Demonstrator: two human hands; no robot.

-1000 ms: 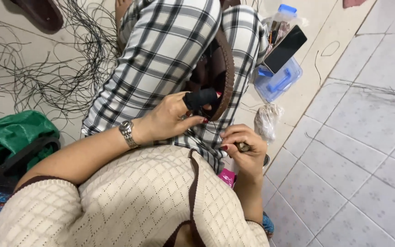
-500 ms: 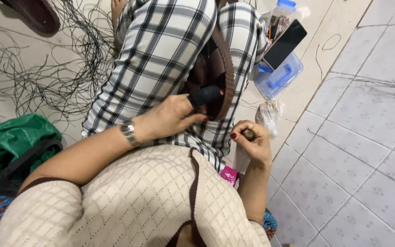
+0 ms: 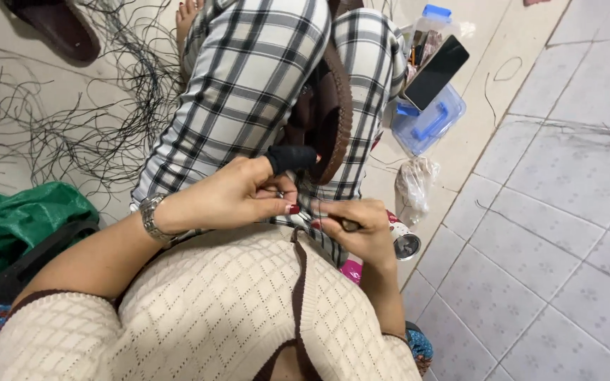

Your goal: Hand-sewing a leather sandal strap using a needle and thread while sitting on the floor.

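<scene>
Here both hands, left (image 3: 238, 197) and right (image 3: 358, 229), pinch a thin tool (image 3: 319, 222) by a brown woven piece (image 3: 333, 116).

A dark phone (image 3: 435, 72) leans on a blue box (image 3: 428, 127).

A single head-worn camera looks steeply down the person's own front (chest nearest, lap beyond), close enough that the cream sweater (image 3: 206, 310) fills the lower frame. It faces out over the checked trousers (image 3: 248, 77) towards the tiled floor (image 3: 552, 233).
</scene>
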